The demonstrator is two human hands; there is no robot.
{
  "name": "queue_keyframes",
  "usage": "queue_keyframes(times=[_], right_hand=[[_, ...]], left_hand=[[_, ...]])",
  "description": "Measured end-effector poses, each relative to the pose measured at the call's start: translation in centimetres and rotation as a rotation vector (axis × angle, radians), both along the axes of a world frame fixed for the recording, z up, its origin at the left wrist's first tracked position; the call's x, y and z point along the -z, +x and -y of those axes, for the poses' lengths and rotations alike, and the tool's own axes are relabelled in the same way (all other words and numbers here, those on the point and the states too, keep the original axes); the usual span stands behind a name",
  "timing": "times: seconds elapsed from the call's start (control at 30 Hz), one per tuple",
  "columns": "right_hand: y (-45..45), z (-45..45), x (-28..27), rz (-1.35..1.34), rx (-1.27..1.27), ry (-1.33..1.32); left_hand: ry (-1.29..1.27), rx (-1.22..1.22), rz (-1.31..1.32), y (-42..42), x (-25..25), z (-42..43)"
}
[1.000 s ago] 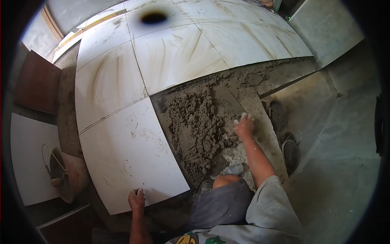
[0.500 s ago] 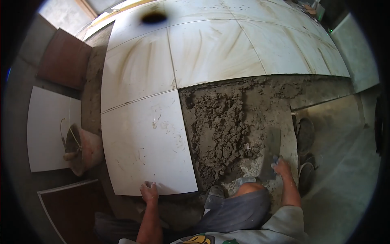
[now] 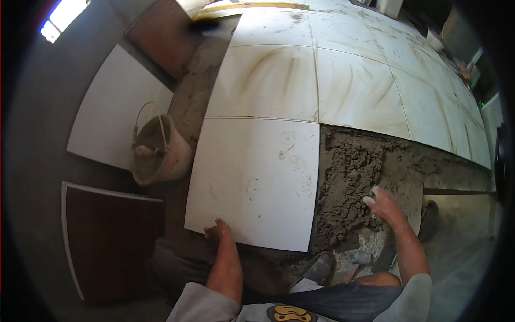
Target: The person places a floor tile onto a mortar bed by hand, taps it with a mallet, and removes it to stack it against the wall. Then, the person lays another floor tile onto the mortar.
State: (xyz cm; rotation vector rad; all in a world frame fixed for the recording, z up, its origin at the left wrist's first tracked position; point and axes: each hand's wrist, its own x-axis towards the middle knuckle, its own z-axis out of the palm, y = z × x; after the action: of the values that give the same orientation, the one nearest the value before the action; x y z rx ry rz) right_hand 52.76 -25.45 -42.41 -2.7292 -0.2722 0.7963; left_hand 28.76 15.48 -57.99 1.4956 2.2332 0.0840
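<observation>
A large white floor tile (image 3: 252, 177) lies in front of me beside the laid tiles. My left hand (image 3: 218, 231) is at its near edge, fingers closed on the edge and partly hidden. My right hand (image 3: 383, 205) hovers over the rough grey mortar bed (image 3: 348, 188), its fingers apart and nothing visible in them. Below it, a trowel (image 3: 385, 255) lies near my knee, partly hidden. A mallet with a pale grey head (image 3: 360, 257) rests on the floor close to my shoe.
A bucket (image 3: 179, 155) with a trowel handle inside stands left of the tile. Behind it a white tile (image 3: 110, 102) and a reddish-brown panel (image 3: 163, 40) lean on the wall. A dark brown panel (image 3: 112, 241) lies nearer. Stained laid tiles (image 3: 354, 70) stretch ahead; a yellow level (image 3: 252, 6) lies far back.
My right hand has let go of the trowel and moved up over the mortar. My left hand stays at the tile's near edge. The view has turned left, and the mallet shows more fully.
</observation>
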Motion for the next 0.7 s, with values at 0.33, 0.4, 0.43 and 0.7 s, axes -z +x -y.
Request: queue_keyframes(times=[0.33, 0.4, 0.43, 0.7], right_hand=[[-10.6, -14.9, 11.3, 0.07, 0.509, 0.102], [-14.6, -15.7, 14.1, 0.117, 0.488, 0.009], [-16.3, -16.1, 14.7, 0.075, 0.51, -0.053], [-15.6, -17.5, 14.6, -0.018, 0.651, -0.187]], left_hand=[[0.051, -0.21, 0.014, -1.7, 3.2, -2.3], [0.021, -0.216, 0.178, -2.5, 2.5, -3.2], [0.008, -0.216, 0.169, -3.6, 2.5, -4.1], [-0.009, -0.424, 0.606, -6.4, 4.7, -9.1]])
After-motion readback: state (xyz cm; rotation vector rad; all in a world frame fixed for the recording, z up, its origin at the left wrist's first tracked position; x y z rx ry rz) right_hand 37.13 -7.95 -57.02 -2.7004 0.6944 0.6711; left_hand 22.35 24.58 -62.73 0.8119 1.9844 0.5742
